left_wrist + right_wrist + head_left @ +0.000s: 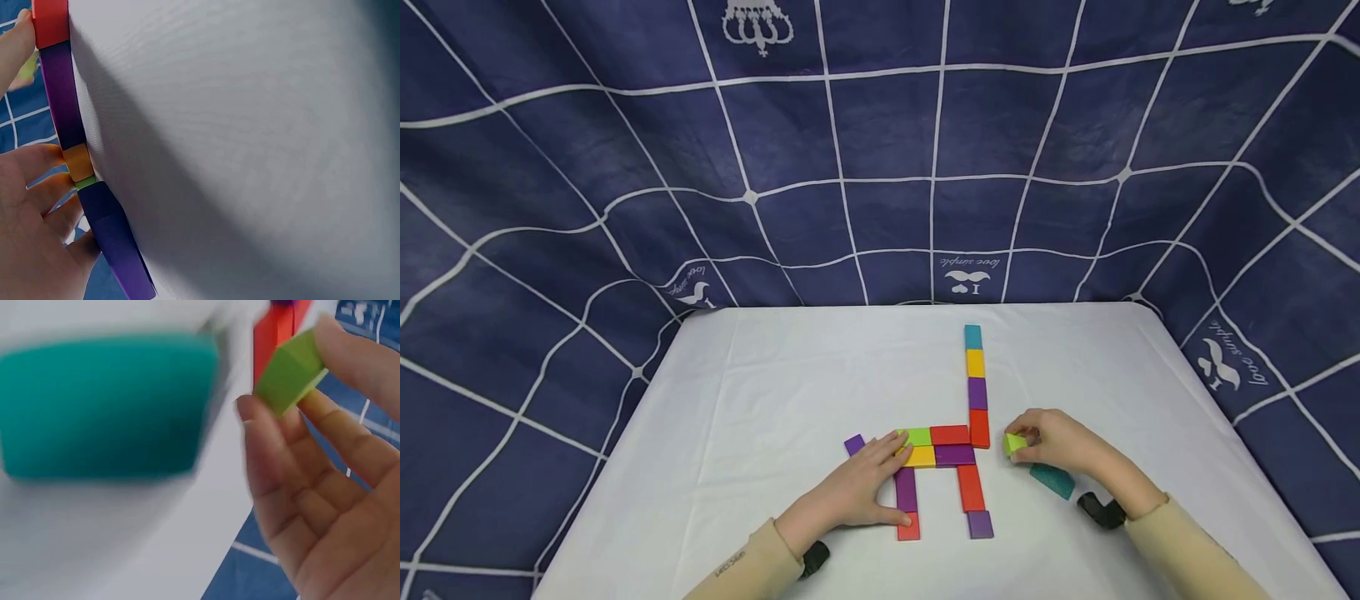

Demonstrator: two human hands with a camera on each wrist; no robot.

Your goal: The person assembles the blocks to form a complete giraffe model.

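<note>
My right hand (1060, 440) pinches a small lime-green block (291, 374) between thumb and fingertips, to the right of a flat figure laid from coloured blocks. Below that hand lies a teal block (1052, 481), large and blurred in the right wrist view. My left hand (852, 485) rests with spread, fairly straight fingers along the figure's left side. Its fingertips reach a yellow block (921, 457) and another lime-green block (917, 437), while the thumb touches a red block (908, 527) at the foot of a purple block (906, 489). An angled purple block (115, 240) pokes out beyond the fingers.
From the figure's right end a column rises, topped by a turquoise block (973, 337). A second leg ends in a purple block (981, 524). Everything lies on a white cloth (805, 367), with a dark blue checked curtain (880, 217) behind and at the sides.
</note>
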